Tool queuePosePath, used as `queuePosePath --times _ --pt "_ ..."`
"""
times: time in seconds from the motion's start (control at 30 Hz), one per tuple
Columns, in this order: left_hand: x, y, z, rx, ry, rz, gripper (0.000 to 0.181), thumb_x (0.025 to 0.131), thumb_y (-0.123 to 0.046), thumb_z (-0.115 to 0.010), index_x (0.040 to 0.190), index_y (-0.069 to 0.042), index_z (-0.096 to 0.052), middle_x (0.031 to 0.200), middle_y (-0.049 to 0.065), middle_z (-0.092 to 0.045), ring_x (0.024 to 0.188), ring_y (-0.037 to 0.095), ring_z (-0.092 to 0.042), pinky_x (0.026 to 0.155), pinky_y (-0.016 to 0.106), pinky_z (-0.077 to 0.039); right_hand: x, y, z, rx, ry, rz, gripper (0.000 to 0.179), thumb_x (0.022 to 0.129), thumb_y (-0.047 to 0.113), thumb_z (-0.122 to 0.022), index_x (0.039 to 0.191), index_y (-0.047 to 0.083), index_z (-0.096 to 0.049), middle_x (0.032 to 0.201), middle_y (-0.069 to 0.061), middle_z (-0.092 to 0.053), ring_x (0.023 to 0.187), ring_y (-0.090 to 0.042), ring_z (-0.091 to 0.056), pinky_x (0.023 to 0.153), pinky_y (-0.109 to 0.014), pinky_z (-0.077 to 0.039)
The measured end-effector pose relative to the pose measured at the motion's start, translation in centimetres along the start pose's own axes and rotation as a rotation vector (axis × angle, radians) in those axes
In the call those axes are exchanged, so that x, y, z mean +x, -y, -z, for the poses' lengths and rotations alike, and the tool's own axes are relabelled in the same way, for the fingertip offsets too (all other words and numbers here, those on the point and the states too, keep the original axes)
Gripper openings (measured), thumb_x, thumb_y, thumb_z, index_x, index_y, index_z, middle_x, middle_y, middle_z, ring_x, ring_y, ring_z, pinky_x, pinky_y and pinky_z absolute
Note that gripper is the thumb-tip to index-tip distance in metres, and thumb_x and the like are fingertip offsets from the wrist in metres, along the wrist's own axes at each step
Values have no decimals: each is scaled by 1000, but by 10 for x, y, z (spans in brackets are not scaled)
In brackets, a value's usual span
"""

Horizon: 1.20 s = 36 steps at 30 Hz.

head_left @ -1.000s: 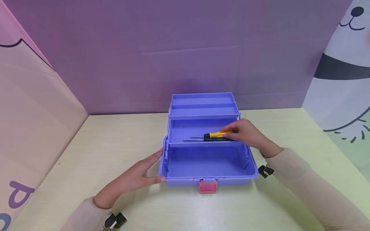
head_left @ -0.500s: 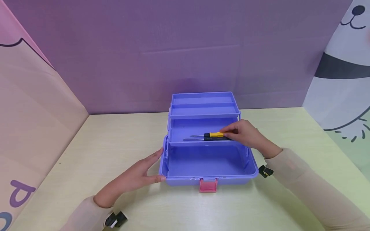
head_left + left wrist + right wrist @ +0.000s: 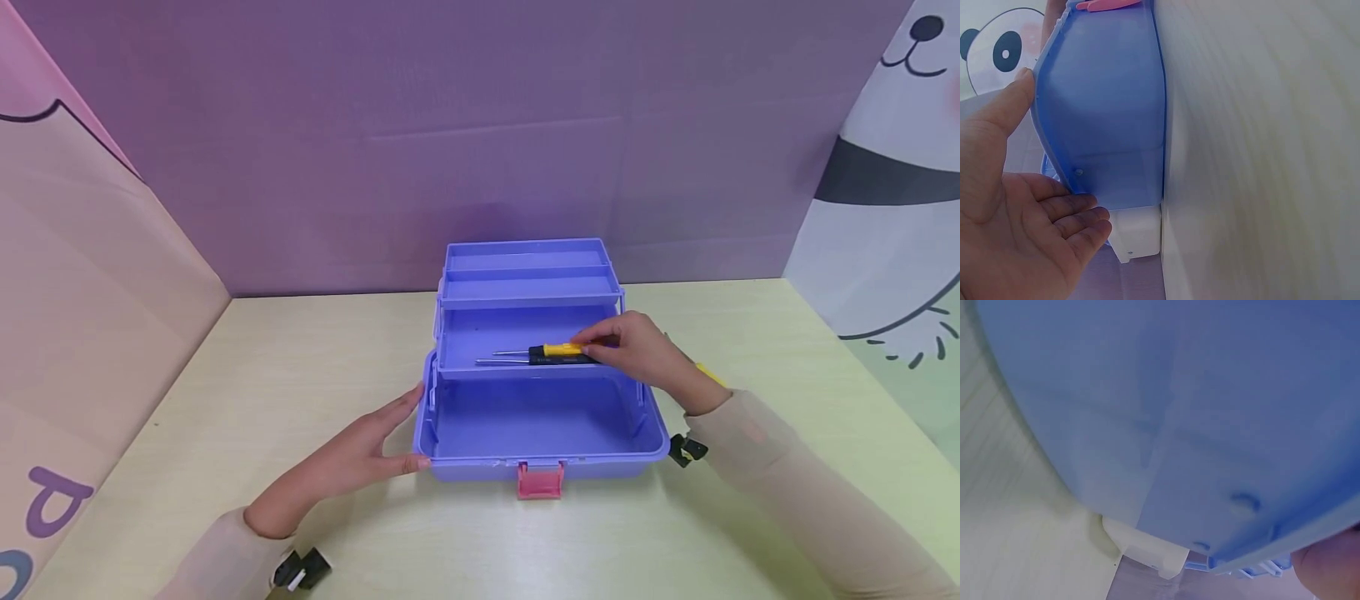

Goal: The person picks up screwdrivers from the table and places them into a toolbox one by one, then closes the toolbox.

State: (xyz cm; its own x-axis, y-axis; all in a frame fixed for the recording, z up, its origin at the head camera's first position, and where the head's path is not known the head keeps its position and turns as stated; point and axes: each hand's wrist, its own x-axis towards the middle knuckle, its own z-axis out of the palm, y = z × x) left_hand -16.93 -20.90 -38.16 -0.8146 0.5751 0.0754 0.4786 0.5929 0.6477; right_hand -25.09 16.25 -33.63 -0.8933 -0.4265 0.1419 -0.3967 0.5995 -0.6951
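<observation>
An open purple toolbox [image 3: 551, 471] stands on the table, its trays stepped up behind the deep bottom compartment. In its lower tray [image 3: 480, 329] lie a screwdriver with a yellow handle [image 3: 557, 350] and a black-handled screwdriver [image 3: 551, 361], side by side, shafts to the left. My right hand [image 3: 637, 350] reaches in from the right and pinches the yellow handle between thumb and fingers; the handle ends are hidden under it. My left hand [image 3: 367, 450] rests against the box's left side, thumb at the rim [image 3: 1036, 94] and fingers along the wall.
A pink latch [image 3: 540, 482] hangs down at the box's front. A small yellow strip [image 3: 711, 374] shows beyond my right wrist. The pale table [image 3: 315, 367] meets a purple backdrop [image 3: 337, 208] just behind the box, with printed panels at both sides.
Both hands and the screwdrivers stay almost where they were. My right wrist has shifted very slightly, and a yellow strip now shows beyond it.
</observation>
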Motion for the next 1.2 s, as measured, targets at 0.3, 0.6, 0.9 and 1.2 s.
queuePosePath --times 0.3,0.6,0.9,1.2 --pt "1 -1 1 9 1 5 91 84 -43 -68 149 -1 -21 154 13 -22 139 31 -24 110 48 -26 -3 -5 -1 58 -18 21 18 88 3 -64 104 -1 -72 100 -14 -71 89 -23 -67 72 -17 -54" --pt "2 -2 0 10 -1 4 90 84 -43 -68 149 -1 -21 154 13 -23 139 32 -26 109 49 -28 -12 -11 2 110 -23 33 22 90 6 -62 110 0 -69 104 -15 -70 94 -26 -67 77 -21 -55" --pt "1 -2 -1 17 -2 5 90 84 -43 -67 149 -1 -21 154 13 -22 139 32 -26 109 49 -28 -32 -12 10 193 -139 89 23 91 5 -61 111 -4 -67 109 -21 -67 90 -11 -66 76 -17 -53" --pt "2 0 -2 20 1 5 90 85 -45 -66 149 -1 -21 154 12 -22 139 31 -25 110 49 -27 -53 -18 17 213 -362 103 24 91 6 -62 112 -4 -66 110 -6 -69 98 0 -63 80 -14 -51"
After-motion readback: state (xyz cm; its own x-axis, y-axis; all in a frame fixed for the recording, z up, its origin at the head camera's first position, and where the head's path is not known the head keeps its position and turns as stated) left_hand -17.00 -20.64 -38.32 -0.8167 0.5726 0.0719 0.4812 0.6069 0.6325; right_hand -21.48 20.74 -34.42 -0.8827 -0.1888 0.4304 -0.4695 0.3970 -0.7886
